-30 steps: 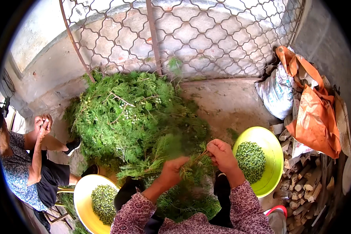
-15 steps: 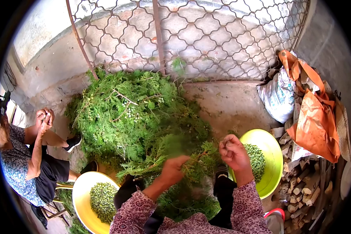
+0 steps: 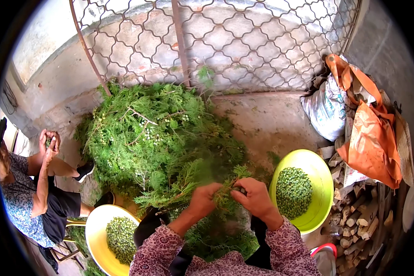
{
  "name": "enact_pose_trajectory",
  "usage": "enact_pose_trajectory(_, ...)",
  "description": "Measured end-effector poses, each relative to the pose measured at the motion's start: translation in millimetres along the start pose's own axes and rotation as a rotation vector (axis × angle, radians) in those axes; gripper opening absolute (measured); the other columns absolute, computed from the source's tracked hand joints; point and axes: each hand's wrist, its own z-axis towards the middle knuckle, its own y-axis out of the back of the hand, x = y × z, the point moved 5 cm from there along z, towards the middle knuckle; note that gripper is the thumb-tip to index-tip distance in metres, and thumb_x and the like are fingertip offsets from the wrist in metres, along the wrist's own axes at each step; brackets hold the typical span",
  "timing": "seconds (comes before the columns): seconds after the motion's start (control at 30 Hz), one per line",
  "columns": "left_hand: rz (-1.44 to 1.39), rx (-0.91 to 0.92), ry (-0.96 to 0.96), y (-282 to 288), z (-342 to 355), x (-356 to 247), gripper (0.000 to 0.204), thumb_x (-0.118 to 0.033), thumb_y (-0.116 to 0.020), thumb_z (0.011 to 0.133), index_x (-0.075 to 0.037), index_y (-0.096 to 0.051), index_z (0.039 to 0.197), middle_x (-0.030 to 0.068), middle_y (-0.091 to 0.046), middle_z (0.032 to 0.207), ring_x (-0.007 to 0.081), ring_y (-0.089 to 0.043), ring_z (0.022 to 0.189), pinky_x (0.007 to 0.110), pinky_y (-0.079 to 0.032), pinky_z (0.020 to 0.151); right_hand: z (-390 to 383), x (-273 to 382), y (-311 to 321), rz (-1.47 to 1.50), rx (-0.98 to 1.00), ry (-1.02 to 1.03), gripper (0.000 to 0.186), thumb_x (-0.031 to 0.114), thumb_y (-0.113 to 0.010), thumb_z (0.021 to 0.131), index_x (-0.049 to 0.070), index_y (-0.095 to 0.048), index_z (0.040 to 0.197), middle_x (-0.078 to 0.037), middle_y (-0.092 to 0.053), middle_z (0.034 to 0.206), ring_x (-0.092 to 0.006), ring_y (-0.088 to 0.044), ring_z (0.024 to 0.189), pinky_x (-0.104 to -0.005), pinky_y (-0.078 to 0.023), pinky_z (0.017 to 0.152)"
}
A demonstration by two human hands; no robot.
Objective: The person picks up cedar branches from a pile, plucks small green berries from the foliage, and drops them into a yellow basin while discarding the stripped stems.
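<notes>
My left hand [image 3: 203, 201] is closed on a leafy green evergreen sprig [image 3: 223, 198] over my lap. Pinched together, the fingers of my right hand [image 3: 256, 198] are at the sprig's other side; what lies between them is too small to make out. Just right of that hand stands a yellow-green basin [image 3: 326, 198] with a heap of small round green berries [image 3: 293, 193] in it. Beyond my hands rises a large pile of cut evergreen branches [image 3: 147, 133], with pale berries showing among the leaves.
At the left a seated person [image 3: 37, 193] holds both hands together. Between us is a yellow basin [image 3: 95, 230] of green berries. Split firewood [image 3: 354, 225], an orange bag [image 3: 372, 147] and a white sack [image 3: 326, 110] line the right side. A metal lattice [image 3: 262, 46] stands behind.
My right hand has moved left from beside the yellow-green basin to the sprig, uncovering more of the berries. My left hand keeps its hold on the sprig.
</notes>
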Motion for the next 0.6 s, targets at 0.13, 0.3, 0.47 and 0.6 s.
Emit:
enact_pose_trajectory(0.13, -0.06, 0.007, 0.027, -1.1, 0.6, 11.2, 0.031, 0.004, -0.065, 0.066, -0.003, -0.061, 0.096, 0.0082, -0.064, 0.09, 0.0157, -0.06, 0.082, 0.026, -0.047, 0.07, -5.2, -18.9, 9.8, 0.674, 0.029, -0.543, 0.008, 0.005, -0.06, 0.076, 0.004, -0.057, 0.084, -0.006, -0.055, 0.073, -0.0122, -0.049, 0.055, -0.0221, -0.036, 0.044)
enact_pose_trajectory(0.3, -0.107, -0.072, 0.058, 1.5, 1.8, 18.9, 0.019, 0.0, -0.061, 0.074, -0.003, -0.062, 0.092, 0.0061, -0.064, 0.09, 0.0139, -0.06, 0.08, 0.025, -0.047, 0.07, -4.4, -34.8, 40.3, 1.512, -0.042, -0.364, 0.014, 0.0, -0.051, 0.078, 0.005, -0.053, 0.091, -0.007, -0.057, 0.08, -0.0109, -0.053, 0.059, -0.0196, -0.037, 0.044)
enact_pose_trajectory(0.47, -0.257, -0.198, 0.058, 8.1, -0.1, 17.9, 0.01, -0.012, -0.058, 0.084, -0.002, -0.062, 0.083, -0.0018, -0.057, 0.067, 0.0035, -0.05, 0.061, 0.021, -0.042, 0.053, -11.0, -36.6, 12.4, 1.199, 0.135, -0.633, 0.022, 0.001, -0.056, 0.076, 0.006, -0.053, 0.096, -0.006, -0.058, 0.089, -0.0105, -0.056, 0.067, -0.0176, -0.039, 0.048)
enact_pose_trajectory(0.6, -0.174, -0.24, -0.015, 12.9, 0.0, 12.2, 0.01, -0.012, -0.058, 0.084, -0.003, -0.062, 0.083, -0.003, -0.055, 0.066, 0.0031, -0.048, 0.06, 0.021, -0.041, 0.053, -12.2, -30.1, -7.0, 1.15, 0.188, -0.751, 0.021, 0.001, -0.059, 0.074, 0.005, -0.052, 0.093, -0.007, -0.057, 0.083, -0.0121, -0.056, 0.064, -0.0172, -0.035, 0.042)
